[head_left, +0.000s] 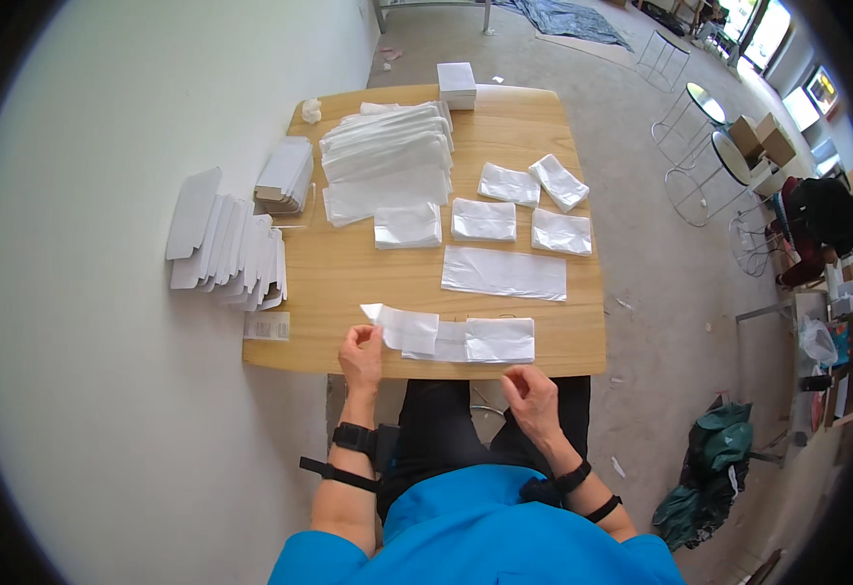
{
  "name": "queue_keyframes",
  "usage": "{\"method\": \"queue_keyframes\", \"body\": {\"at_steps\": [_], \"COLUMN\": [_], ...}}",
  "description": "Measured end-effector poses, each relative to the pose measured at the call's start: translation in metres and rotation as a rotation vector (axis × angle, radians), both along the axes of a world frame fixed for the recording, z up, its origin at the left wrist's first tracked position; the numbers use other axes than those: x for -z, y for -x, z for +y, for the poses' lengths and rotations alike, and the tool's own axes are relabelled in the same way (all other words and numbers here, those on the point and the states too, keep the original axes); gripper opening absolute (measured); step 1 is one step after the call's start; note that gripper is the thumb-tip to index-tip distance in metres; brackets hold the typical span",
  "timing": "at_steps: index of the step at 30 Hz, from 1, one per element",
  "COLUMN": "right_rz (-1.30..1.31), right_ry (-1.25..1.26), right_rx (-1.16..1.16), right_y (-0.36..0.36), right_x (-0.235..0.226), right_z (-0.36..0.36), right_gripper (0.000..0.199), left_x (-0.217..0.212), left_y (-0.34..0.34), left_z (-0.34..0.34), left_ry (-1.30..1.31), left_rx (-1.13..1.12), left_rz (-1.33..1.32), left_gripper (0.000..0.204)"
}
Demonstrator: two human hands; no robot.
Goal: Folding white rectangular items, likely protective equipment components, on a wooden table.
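Near the front edge of the table, a thin white sheet (451, 339) lies lengthwise with both of its ends folded inward. My left hand (361, 357) is closed at its left end, pinching a raised corner of the left flap (410, 332). The right flap (501, 339) lies flat. Just off the table edge, below that flap, is my right hand (532, 398), fingers curled and nothing visible in them. Beyond the folded sheet, another white sheet (504, 273) is spread flat. Several folded white packets (484, 220) lie farther back.
A fanned stack of white sheets (387, 156) covers the table's back left. Flat white cartons (227, 244) overhang the left edge, beside more cartons (285, 174). A white block stack (457, 86) stands at the back. The wall (154, 390) is close on the left; stools (704, 102) stand right.
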State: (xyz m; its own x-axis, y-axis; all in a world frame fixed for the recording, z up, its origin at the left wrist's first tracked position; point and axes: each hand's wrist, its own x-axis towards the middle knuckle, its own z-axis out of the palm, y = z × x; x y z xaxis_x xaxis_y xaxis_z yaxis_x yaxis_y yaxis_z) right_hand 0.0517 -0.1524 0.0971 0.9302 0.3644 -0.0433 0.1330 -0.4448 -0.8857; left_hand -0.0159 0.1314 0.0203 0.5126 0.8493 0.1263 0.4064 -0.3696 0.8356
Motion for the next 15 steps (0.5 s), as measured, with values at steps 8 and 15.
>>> {"method": "queue_keyframes", "body": {"at_steps": [8,15], "right_rz": [0.372,0.243], "right_ry": [-0.307,-0.381], "right_rx": [0.160,0.336], "right_y": [-0.033,-0.064], "right_x": [0.006,0.025], "right_z": [0.059,-0.018], "right_gripper": [0.029,0.020], "left_x": [-0.086,-0.050], "left_y": [-0.033,-0.005], "left_z": [-0.127,-0.102], "left_ry": [0.225,-0.359], "left_rx": [0.635,0.643], "left_rz": [-0.140,0.128], "left_gripper": [0.023,0.061]}}
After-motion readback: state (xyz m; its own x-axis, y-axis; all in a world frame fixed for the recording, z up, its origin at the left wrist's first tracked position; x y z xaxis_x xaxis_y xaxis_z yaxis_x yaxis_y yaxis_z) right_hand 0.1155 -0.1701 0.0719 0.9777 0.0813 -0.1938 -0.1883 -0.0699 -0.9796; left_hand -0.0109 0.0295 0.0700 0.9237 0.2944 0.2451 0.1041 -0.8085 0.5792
